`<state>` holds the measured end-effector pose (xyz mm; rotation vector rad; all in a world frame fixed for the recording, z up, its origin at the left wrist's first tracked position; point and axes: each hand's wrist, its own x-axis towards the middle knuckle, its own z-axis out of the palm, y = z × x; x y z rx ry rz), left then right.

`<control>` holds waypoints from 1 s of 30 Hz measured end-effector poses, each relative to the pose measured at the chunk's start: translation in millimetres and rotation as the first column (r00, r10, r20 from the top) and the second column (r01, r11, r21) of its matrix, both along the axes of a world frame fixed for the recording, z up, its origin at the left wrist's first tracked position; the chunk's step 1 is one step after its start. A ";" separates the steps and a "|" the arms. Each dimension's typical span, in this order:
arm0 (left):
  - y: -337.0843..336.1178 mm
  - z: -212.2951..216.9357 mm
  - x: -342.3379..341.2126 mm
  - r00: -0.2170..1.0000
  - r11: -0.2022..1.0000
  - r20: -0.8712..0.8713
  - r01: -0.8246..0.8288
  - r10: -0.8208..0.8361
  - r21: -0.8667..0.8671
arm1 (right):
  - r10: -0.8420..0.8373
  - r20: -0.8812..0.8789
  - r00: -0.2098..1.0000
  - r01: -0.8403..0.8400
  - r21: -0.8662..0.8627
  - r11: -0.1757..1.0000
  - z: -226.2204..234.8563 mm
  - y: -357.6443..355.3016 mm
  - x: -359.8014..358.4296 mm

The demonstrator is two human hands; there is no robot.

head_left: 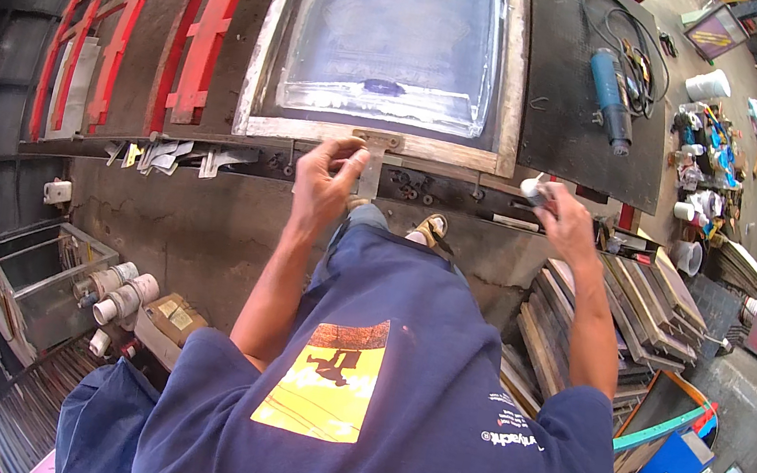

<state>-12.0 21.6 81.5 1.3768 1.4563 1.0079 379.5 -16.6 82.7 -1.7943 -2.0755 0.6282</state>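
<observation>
A screen-printing frame (375,137) with worn wooden sides lies in front of me. Its pale mesh (394,26) has whitish edges and a dark oval spot (383,87) near the front. A metal bracket (372,170) stands out from the frame's near rail. Just left of that bracket is my left hand (326,181), its thumb and fingers drawn together; whatever they may hold is too small to make out. Off the frame's near right corner, my right hand (566,226) grips a small white round-ended object (533,187) with a dark part, its kind unclear.
On a dark board at right lies a blue heat gun (609,95) with a coiled black cord. Red slatted racks (204,28) stand at left. Metal pieces (162,156) sit along a ledge under the table edge. Stacked frames (571,312) lie low right; tubs (126,298) low left.
</observation>
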 end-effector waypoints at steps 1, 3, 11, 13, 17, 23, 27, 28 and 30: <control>-0.1 2.3 2.5 1.000 1.000 0.000 0.022 -0.022 -0.018 | -0.088 -0.092 0.992 0.084 -0.044 0.996 18.7 2.6 -1.4; 3.3 8.1 5.2 0.997 0.997 0.025 0.074 -0.073 -0.038 | -0.246 -0.241 0.939 0.250 -0.014 0.968 16.2 2.9 19.5; 65.2 25.4 -42.6 0.981 0.982 -0.036 0.187 -0.188 -0.025 | -0.464 -0.868 0.176 0.833 -0.120 0.540 36.3 -28.6 38.5; 80.8 28.8 -54.4 0.970 0.969 -0.027 0.239 -0.241 -0.065 | -0.340 -0.940 -0.041 0.847 -0.213 0.486 36.6 -28.1 4.6; 102.6 32.2 -53.7 0.788 0.777 0.036 0.612 -0.614 -0.147 | -0.316 -0.942 -0.109 0.776 -0.279 0.565 13.5 15.4 -102.1; 130.0 25.6 -39.9 0.424 0.447 -0.237 0.893 -0.874 -0.052 | -0.227 -0.961 0.157 0.643 -0.075 0.762 42.3 86.2 -235.5; 141.0 24.4 -46.8 0.443 0.476 -0.288 0.878 -0.849 -0.050 | -0.153 -0.924 0.350 0.542 0.067 0.838 45.0 103.3 -273.9; 142.7 24.3 -50.2 0.420 0.463 -0.319 0.884 -0.850 -0.068 | -0.121 -0.901 0.418 0.516 0.126 0.847 43.0 105.1 -282.0; 145.2 5.6 -52.0 0.438 0.459 -0.350 0.888 -0.828 0.026 | -0.113 -0.809 0.577 0.479 0.223 0.849 49.0 105.5 -291.1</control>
